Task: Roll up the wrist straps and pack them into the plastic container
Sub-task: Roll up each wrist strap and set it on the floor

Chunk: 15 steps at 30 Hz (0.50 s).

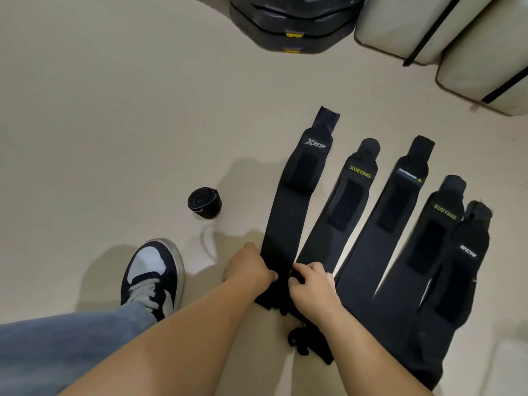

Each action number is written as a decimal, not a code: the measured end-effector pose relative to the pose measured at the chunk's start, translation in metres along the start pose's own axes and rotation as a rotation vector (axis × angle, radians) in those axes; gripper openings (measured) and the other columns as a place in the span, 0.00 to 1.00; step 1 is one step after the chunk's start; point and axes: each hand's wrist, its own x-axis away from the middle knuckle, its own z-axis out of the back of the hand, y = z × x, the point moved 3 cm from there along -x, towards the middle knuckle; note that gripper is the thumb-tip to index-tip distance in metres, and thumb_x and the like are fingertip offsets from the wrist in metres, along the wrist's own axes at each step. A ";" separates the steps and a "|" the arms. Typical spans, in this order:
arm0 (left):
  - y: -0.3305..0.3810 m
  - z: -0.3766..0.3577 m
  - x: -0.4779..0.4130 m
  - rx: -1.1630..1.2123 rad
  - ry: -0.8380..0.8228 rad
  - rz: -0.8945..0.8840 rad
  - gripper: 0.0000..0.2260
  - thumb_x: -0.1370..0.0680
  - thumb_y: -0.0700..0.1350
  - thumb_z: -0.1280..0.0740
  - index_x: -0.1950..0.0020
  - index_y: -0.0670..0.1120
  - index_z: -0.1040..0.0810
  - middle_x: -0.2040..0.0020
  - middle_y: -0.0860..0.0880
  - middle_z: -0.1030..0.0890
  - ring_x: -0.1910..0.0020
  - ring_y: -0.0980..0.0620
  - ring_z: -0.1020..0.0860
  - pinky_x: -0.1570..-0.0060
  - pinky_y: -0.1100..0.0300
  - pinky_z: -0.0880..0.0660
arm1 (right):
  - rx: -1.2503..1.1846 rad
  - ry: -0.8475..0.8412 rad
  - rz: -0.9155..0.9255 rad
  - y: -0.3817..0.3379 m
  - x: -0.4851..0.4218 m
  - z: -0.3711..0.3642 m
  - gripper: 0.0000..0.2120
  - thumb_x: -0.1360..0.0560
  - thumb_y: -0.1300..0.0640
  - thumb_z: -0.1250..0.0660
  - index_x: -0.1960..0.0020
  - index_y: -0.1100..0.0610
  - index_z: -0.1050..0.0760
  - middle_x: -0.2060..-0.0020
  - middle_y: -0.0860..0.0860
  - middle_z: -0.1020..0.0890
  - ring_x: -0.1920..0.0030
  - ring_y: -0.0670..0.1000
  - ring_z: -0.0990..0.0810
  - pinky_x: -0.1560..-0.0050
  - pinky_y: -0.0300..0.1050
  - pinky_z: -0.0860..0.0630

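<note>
Several black wrist straps lie flat side by side on the pale floor, running away from me. The leftmost one, the XTEP strap (297, 192), has its near end between my hands. My left hand (248, 270) grips that end from the left, and my right hand (310, 285) pinches it from the right with curled fingers. To its right lie a XUEYING strap (340, 212) and three more straps (391, 224). One rolled-up strap (204, 202) stands on the floor to the left. A faint clear plastic rim (207, 244), perhaps the container, shows near my left hand.
My shoe (151, 277) and jeans leg (57, 347) sit at the lower left. Stacked black weight plates (288, 21) stand at the top centre. White padded blocks with black straps (445, 32) fill the top right. Loose black strap loops (300, 338) lie under my right forearm.
</note>
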 end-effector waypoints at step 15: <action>0.086 0.122 0.129 0.445 -0.165 -0.455 0.13 0.23 0.41 0.27 0.42 0.45 0.27 0.46 0.44 0.19 0.51 0.49 0.19 0.57 0.60 0.22 | -1.145 0.067 -0.307 -0.095 0.085 0.089 0.17 0.18 0.42 0.32 0.43 0.55 0.16 0.52 0.59 0.10 0.49 0.62 0.11 0.43 0.60 0.16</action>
